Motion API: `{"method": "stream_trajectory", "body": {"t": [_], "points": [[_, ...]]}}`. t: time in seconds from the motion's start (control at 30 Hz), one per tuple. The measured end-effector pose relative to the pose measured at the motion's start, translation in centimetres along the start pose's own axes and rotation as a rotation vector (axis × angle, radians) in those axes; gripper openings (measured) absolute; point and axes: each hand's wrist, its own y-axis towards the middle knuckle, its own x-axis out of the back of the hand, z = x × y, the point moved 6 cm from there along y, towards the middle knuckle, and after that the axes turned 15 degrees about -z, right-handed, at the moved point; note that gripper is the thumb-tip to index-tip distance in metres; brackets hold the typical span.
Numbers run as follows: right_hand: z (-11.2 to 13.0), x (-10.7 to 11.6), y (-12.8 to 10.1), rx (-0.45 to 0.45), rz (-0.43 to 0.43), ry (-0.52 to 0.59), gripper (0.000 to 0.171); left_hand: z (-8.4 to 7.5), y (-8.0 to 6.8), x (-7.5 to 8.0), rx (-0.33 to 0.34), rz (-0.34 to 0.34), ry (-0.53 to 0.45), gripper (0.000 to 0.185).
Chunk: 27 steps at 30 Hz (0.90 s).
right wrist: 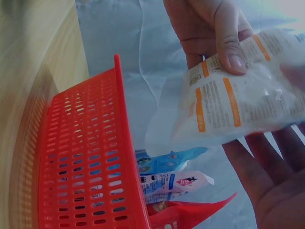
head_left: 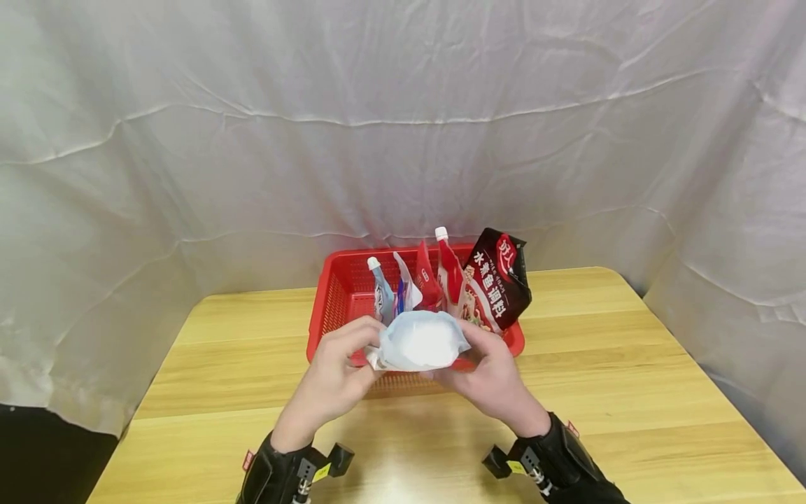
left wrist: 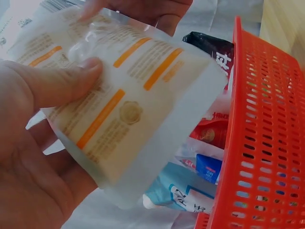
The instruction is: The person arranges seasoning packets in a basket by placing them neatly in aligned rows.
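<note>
Both hands hold a white, translucent pouch with orange print just above the front rim of a red plastic basket. My left hand grips the pouch's left end, its thumb pressed on the printed face. My right hand holds the right end, and its palm lies under the pouch. The basket holds a dark seasoning pack, a red spouted pouch and a blue-white spouted pouch, all standing upright.
The basket stands at the back middle of a light wooden table. A creased white cloth hangs behind and around the table. The basket's perforated wall is close beside the pouch.
</note>
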Motion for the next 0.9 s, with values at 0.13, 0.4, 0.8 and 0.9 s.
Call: {"method": "stream_trajectory", "body": {"t": [0.13, 0.4, 0.8, 0.9], "points": [[-0.2, -0.1, 0.3, -0.056, 0.116, 0.063, 0.071, -0.4, 0.1, 0.4, -0.067, -0.046, -0.019, 0.030], [-0.8, 0.0, 0.8, -0.101, 0.146, 0.290, 0.071, -1.2, 0.5, 1.2, -0.245, -0.127, -0.063, 0.023], [-2.9, 0.3, 0.6, -0.599, 0.064, -0.010, 0.048, -2.5, 0.8, 1.4, -0.482, -0.186, -0.185, 0.013], [-3.4, -0.1, 0.2, -0.688, 0.143, -0.003, 0.055, -2.6, 0.8, 1.3, -0.510, -0.190, -0.192, 0.011]]}}
